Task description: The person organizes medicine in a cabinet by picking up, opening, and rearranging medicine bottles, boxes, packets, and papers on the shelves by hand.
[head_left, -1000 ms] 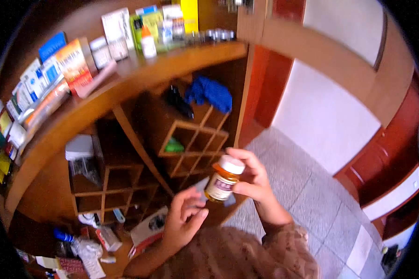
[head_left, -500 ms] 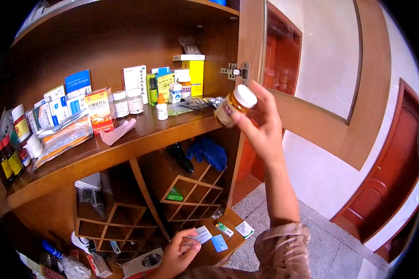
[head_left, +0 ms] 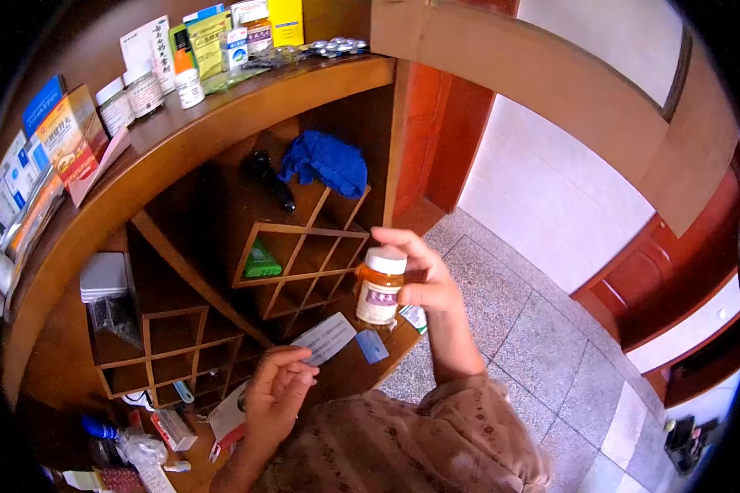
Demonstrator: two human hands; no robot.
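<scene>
My right hand (head_left: 427,283) is closed around an amber pill bottle (head_left: 380,286) with a white cap and a white and purple label. The bottle is held upright in front of the lower cabinet, fingers at its right side. My left hand (head_left: 278,390) is lower down, its fingers loosely bent and apart with nothing between them. Just past its fingertips, a white printed paper (head_left: 325,338) and a blue card (head_left: 372,347) lie on the low wooden surface. Part of a green and white box (head_left: 415,317) shows behind my right hand.
Medicine boxes, small bottles (head_left: 145,92) and blister packs (head_left: 337,48) line the upper shelf (head_left: 222,107). Below are wooden lattice racks (head_left: 300,271) and a blue cloth (head_left: 325,163). An open cabinet door (head_left: 551,90) spans the upper right. Packets and a plastic bag (head_left: 140,450) sit lower left.
My right hand has brought the pill bottle down from the upper shelf's edge and turned it upright. My left hand has shifted left and up in view, and the view has tilted down.
</scene>
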